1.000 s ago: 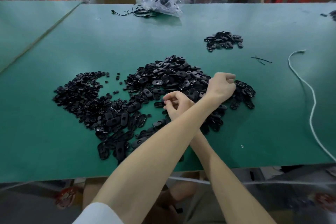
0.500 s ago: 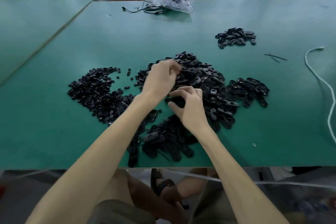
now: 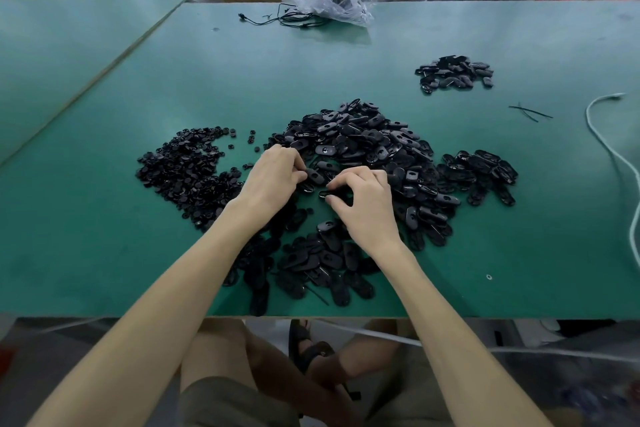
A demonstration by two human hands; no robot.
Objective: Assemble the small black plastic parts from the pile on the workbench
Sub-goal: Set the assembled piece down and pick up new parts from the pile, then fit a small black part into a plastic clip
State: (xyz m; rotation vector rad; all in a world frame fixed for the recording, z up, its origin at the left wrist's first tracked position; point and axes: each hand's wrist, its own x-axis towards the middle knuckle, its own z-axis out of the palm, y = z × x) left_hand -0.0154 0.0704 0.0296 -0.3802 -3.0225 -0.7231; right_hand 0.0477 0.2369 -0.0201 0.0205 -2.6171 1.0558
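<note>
head view: two bare hands work at the middle of a pile of black parts (image 3: 363, 142) on a green workbench (image 3: 104, 253).
left hand (image 3: 273, 177), fingers curled, pinches an oval part (image 3: 314, 177) at the pile's near edge; right hand (image 3: 363, 204), just beside it, curls thumb and fingers round a small dark piece (image 3: 325, 193). a heap of smaller round bits (image 3: 183, 166) lies at centre left, a little separate heap (image 3: 453, 73) at upper right. a white cable (image 3: 609, 149) runs down the right edge; a clear plastic bag (image 3: 332, 0) sits at top centre.
</note>
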